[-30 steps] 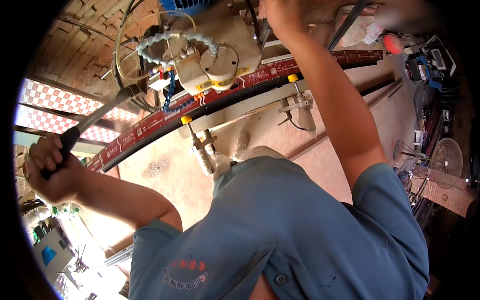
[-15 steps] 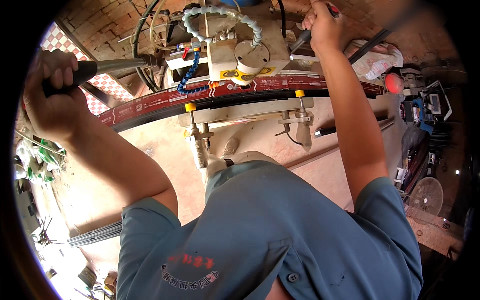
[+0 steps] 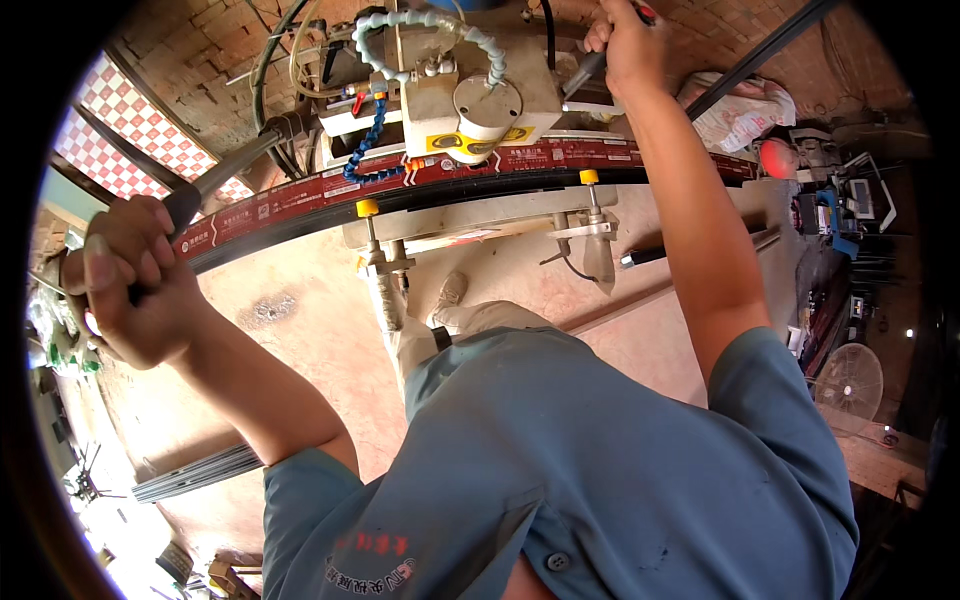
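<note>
My left hand (image 3: 140, 290) is closed around the black grip of a long metal lever (image 3: 225, 172), which slants down from the left of a machine. My right hand (image 3: 632, 50) is wrapped round a second lever handle (image 3: 584, 74) at the machine's upper right. Between them stands the pale machine housing (image 3: 535, 95) with a round cap (image 3: 488, 103). A long dark bar with a red printed film (image 3: 300, 198) lies across the machine's front. Two yellow-tipped clamps (image 3: 368, 209) stand at its near side. A blue jointed hose (image 3: 366, 150) bends down toward the bar.
A pale jointed hose (image 3: 440, 20) arches over the housing. More dark bars (image 3: 200, 472) lie on the floor at left. On the right are a white sack (image 3: 740, 110), a red round object (image 3: 778, 158) and a fan (image 3: 848, 388). My foot (image 3: 452, 288) is below the clamps.
My left hand has come down and nearer my body with its lever, which now slopes more steeply. The right hand still holds its handle. The whole view has shifted slightly.
</note>
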The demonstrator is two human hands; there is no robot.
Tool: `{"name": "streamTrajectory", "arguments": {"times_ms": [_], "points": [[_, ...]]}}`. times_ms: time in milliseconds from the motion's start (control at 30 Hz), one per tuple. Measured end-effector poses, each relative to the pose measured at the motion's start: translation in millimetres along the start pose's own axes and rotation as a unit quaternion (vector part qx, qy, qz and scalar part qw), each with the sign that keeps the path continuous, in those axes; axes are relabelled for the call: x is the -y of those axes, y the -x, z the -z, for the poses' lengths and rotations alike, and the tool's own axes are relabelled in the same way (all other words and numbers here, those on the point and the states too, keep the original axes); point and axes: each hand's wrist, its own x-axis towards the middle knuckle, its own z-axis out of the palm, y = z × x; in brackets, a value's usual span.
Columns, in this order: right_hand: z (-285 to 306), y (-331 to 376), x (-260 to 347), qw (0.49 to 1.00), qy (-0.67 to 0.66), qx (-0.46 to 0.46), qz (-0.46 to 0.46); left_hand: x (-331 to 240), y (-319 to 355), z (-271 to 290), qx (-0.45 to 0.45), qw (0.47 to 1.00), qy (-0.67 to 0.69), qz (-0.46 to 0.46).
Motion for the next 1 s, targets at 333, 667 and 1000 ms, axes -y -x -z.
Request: {"name": "streamTrajectory", "arguments": {"times_ms": [333, 667, 1000], "points": [[-3.0, -2.9, -11.7, 0.995, -0.072, -0.073, -0.016, -6.5, 0.5, -20.6, 0.019, 0.999, -0.009, -0.025], [-7.9, 5.9, -1.0, 0.997, -0.021, -0.07, -0.029, -8.5, 11.2, -12.2, 0.039, 0.998, -0.038, -0.022], [-12.0, 1.3, -13.9, 0.994, -0.006, -0.105, 0.015, -10.4, 46.7, -7.1, 0.049, 0.992, -0.095, -0.061]]}}
